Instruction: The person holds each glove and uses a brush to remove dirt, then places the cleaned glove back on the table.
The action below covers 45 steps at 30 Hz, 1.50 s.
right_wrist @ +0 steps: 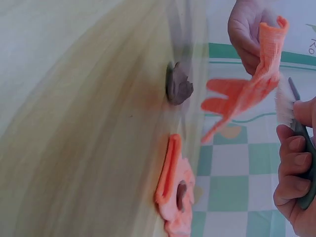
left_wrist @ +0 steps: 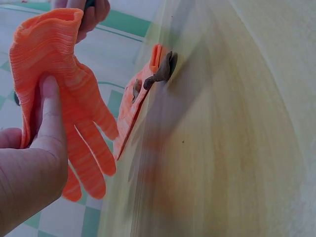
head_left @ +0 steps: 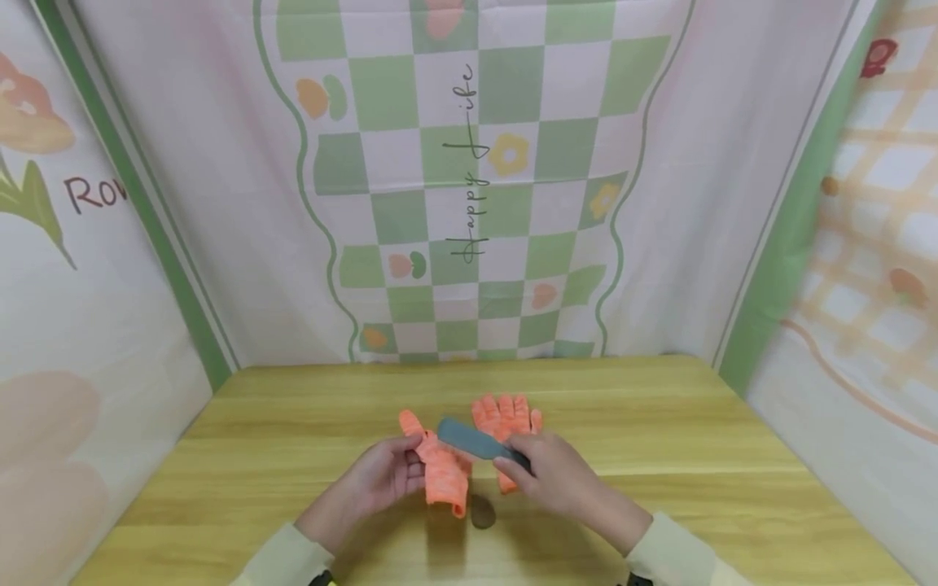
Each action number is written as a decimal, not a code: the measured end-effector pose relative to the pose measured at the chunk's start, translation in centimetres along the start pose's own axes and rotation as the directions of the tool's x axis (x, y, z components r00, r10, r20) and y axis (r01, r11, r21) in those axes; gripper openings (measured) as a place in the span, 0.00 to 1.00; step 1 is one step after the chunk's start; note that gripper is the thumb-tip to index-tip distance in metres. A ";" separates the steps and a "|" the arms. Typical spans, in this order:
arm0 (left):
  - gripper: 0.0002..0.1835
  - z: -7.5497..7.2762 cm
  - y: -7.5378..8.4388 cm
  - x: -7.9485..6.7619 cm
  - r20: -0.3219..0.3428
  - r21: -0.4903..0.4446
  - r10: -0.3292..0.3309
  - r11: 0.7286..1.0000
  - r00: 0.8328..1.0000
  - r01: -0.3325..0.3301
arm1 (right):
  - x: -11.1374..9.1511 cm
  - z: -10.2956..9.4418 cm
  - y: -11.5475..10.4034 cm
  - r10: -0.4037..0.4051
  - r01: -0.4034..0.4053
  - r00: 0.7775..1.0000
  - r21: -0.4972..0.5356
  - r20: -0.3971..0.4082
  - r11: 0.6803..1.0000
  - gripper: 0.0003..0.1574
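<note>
L hand (head_left: 383,475) pinches orange glove (head_left: 445,478), lower ctr of head frame; R hand (head_left: 551,472) grips brush (head_left: 472,440), bristles (right_wrist: 283,103) twd glove.

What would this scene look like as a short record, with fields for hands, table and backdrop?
Left hand: holds an orange glove above the table
Right hand: grips a brush, bristles close to that glove; contact unclear
On the table: second orange glove with a small brown lump on it; larger brown lump nearby
Backdrop: green-and-white checked cloth reading "Happy Life"
</note>
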State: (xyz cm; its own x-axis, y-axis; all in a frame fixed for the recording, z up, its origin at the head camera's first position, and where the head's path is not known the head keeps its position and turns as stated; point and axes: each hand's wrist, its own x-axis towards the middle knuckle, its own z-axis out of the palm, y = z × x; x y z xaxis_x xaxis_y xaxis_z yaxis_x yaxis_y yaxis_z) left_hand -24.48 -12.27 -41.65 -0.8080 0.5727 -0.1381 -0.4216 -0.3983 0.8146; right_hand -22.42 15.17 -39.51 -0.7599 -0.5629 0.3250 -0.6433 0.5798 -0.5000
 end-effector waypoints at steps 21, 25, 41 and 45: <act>0.13 -0.2 -0.2 0.2 -0.048 0.016 0.007 1.000 0.999 -0.006 | -1.2 -0.1 1.4 -0.014 0.010 1.000 -0.165 -0.027 0.986 0.14; 0.13 -0.1 -0.1 0.0 -0.048 0.057 0.008 0.998 0.999 -0.005 | -1.2 -0.2 1.5 -0.021 0.015 0.999 -0.184 -0.028 0.983 0.12; 0.14 0.4 1.0 -0.5 -0.030 0.149 -0.013 0.989 0.999 0.017 | -1.4 -0.3 1.8 -0.016 0.010 0.999 -0.177 -0.032 0.984 0.10; 0.13 0.3 1.2 -0.6 -0.009 0.157 0.006 0.988 1.000 -0.004 | -1.5 -0.4 2.1 -0.028 0.017 0.998 -0.199 -0.052 0.980 0.11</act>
State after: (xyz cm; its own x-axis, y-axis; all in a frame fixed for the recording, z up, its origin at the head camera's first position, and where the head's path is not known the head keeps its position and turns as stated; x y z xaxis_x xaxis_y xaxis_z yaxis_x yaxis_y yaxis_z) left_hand -24.41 -12.89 -40.41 -0.8141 0.5640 -0.1384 -0.3481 -0.2831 0.8937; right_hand -22.66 17.46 -40.72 -0.7452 -0.5476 0.3805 -0.6621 0.6756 -0.3243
